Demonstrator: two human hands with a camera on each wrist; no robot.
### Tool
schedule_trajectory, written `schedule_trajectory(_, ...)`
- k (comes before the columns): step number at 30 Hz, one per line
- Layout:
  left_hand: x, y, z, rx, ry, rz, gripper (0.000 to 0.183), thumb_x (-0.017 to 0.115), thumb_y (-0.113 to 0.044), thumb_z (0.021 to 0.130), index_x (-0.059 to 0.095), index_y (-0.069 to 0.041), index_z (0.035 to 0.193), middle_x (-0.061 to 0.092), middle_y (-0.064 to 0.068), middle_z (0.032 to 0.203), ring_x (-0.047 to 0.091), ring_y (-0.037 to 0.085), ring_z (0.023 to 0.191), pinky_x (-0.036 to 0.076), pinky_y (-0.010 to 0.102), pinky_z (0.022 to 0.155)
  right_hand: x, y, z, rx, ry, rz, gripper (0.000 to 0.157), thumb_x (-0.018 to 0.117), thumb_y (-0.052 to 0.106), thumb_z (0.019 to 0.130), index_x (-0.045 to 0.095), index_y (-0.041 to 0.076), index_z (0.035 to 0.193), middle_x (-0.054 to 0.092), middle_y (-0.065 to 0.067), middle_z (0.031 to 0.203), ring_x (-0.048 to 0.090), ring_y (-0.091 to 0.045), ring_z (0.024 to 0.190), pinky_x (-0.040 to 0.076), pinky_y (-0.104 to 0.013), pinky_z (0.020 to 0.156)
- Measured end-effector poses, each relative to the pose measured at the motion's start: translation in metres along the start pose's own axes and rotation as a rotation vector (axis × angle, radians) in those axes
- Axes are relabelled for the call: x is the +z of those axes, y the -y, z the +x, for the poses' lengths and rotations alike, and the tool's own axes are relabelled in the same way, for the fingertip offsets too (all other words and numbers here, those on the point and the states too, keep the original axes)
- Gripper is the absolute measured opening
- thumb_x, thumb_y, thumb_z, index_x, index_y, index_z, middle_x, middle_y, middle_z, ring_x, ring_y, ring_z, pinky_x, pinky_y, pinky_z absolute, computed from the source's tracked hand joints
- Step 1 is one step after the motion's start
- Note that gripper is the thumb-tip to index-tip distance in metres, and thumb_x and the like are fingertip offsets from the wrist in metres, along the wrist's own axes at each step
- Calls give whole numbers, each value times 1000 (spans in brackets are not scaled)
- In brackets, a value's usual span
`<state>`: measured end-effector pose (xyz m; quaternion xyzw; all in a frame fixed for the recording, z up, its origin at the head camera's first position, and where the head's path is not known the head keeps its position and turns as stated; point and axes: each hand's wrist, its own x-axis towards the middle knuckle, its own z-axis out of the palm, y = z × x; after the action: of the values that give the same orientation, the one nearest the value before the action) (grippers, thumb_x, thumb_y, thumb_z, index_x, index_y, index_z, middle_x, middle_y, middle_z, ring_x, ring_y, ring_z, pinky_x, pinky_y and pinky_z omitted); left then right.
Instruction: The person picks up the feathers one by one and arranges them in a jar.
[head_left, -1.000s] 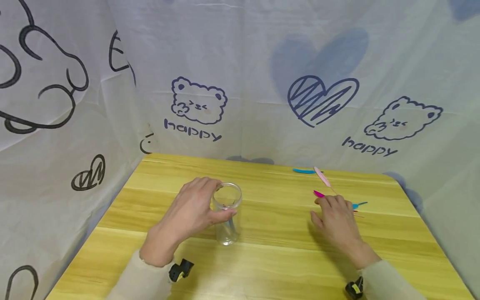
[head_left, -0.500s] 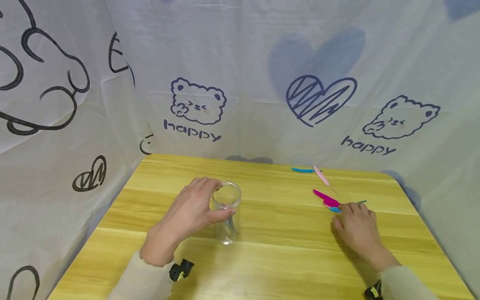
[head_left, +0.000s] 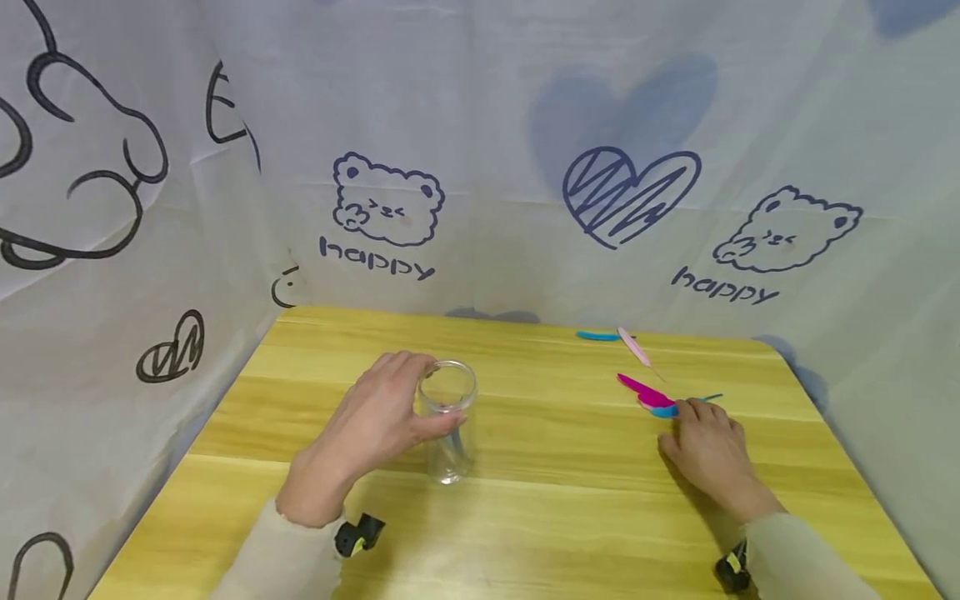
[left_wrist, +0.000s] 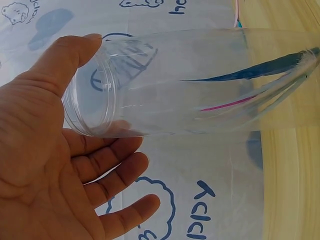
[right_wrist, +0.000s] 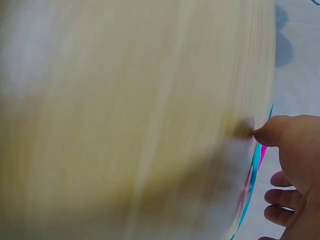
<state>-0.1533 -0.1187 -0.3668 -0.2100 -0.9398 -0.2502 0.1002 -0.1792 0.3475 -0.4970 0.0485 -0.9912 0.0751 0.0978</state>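
Head view: cloth (head_left: 510, 258) beyond jar (head_left: 448, 458) and hands (head_left: 378, 412) reads "happy" twice.

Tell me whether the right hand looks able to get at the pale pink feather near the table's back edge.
Probably yes: the pale pink feather lies beyond the right hand, and nothing upright stands between them. The magenta feather lies low near the path, so it might get brushed.

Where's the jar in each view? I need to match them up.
Head: jar in the left hand, just left of centre, in the lower half.
Left wrist: jar sideways across the frame, mostly the upper half, open end at left.
Right wrist: not in it.
Shared landmark: table, at the bottom in head, right side in left wrist, most of right wrist.
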Motion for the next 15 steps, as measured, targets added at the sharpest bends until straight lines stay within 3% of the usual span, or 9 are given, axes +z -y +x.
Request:
schedule_trajectory(6,3,4,-1,-30,-2,-8,71,85,-53,85,65,-5,133,68,12,131,62,32,124,53,51,105,4,16,-1,-17,119,-15,56,53,32,109,51,-10,146,50,-35,149,42,-58,139,29,-83,108)
schedule_trajectory(11,5,3,1,-15,-5,-10,71,85,-54,85,64,-5,133,68,12,131,62,32,122,54,51,103,6,47,-14,-96,110,-32,47,57,30,109,60,-2,142,58,-27,144,50,-53,136,31,-83,107)
schedule_trajectory(15,5,0,2,-27,-4,-14,71,85,-54,85,65,-6,132,68,11,129,63,30,119,55,50,99,7,64,-16,-150,97,-5,50,62,31,106,58,-2,144,59,-25,145,52,-50,135,36,-79,107)
